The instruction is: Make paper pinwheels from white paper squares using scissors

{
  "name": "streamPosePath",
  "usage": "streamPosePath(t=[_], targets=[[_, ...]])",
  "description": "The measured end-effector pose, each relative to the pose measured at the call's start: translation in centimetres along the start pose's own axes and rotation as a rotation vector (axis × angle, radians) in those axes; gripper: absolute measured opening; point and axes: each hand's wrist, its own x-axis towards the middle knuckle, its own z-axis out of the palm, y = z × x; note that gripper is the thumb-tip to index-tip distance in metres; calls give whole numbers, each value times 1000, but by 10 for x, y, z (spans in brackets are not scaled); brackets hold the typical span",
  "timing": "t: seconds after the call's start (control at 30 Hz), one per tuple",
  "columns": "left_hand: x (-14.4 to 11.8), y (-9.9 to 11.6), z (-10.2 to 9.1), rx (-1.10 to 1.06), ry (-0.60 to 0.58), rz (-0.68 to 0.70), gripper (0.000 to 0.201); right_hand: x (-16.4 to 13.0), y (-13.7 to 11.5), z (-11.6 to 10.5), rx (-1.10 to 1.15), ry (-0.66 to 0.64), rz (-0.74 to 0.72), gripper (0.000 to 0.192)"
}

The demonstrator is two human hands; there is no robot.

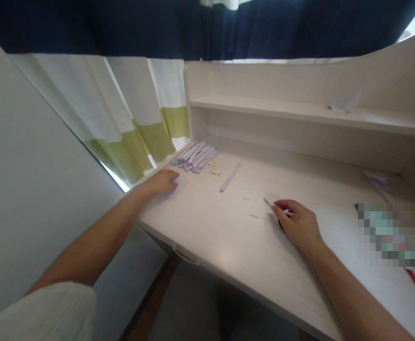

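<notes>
Status: left hand lies flat on a small paper piece at the worktop edge, fingers released, pressing rather than gripping. Right hand is curled around scissors, blade tip poking out toward the strip pile; fingers clenched on the handle, the handle itself mostly hidden.

Progress, my read: well underway. A pile of cut paper strips sits just behind the left hand, against the shelf unit's left wall. One single strip lies apart, right of the pile. Tiny offcuts sit between pile and single strip, two more scraps near the scissors tip. The piece under my left hand looks uncut, so at least that remains.

Counts: pile is one, strips in it too overlapped to count, roughly a dozen or more. Loose strip: one. Scissors: one. Paper piece: one. Upper shelf holds one folded paper.
</notes>
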Motion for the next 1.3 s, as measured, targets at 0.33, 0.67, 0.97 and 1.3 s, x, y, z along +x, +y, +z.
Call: streamPosePath(t=[0.33, 0.67, 0.97, 1.3], targets=[[3, -6, -1, 58, -31, 16, 72, -2, -4, 1, 13, 7, -5, 22], [13, -9, -2, 17, -32, -9, 67, -1, -42, 12, -17, 12, -131, 14], [-25, 10, 9, -219, 202, -74, 61, 12, -169, 97, 81, -267, -317, 17], [-72, -16, -4, -333, 51, 122, 50, 25, -212, 172, -3, -463, -423, 35]])
